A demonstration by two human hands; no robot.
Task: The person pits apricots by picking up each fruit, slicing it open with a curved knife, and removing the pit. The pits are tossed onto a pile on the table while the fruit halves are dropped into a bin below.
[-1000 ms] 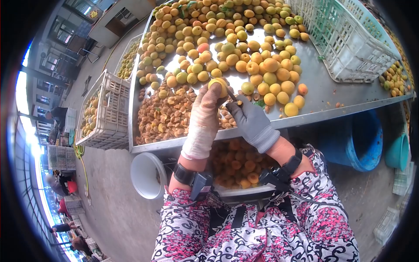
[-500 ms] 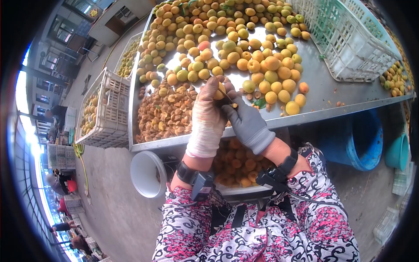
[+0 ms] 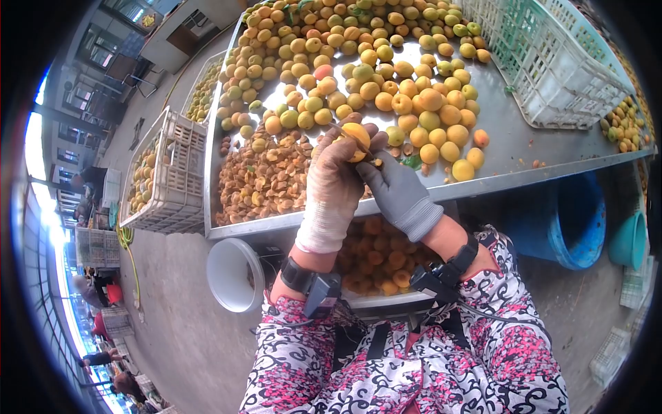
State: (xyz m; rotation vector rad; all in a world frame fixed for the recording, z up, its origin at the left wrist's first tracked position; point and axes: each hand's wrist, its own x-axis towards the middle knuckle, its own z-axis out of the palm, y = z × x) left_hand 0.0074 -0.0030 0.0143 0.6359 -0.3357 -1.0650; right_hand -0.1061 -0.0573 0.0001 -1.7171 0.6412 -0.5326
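My left hand (image 3: 331, 165), in a white glove stained brown at the fingers, is closed around an apricot (image 3: 356, 132) whose orange flesh faces up. Gloved in grey, my right hand (image 3: 396, 186) pinches a small knife (image 3: 361, 146), its thin dark blade against the fruit; my fingers hide part of it. Both hands meet above the near edge of a metal table (image 3: 510, 148). Left of them lies a heap of brown apricot pits (image 3: 258, 179). Whole yellow and green apricots (image 3: 431, 103) spread beyond and to the right.
A white plastic crate (image 3: 552, 76) stands on the table at right. Below the table edge are a tub of apricot halves (image 3: 376, 262), a white bucket (image 3: 234, 276) and a blue barrel (image 3: 579, 221). Another fruit crate (image 3: 169, 179) sits at left.
The apricot in my left hand now shows more orange flesh, and the blade lies along it. Both hands have shifted slightly, the right one a little to the right.
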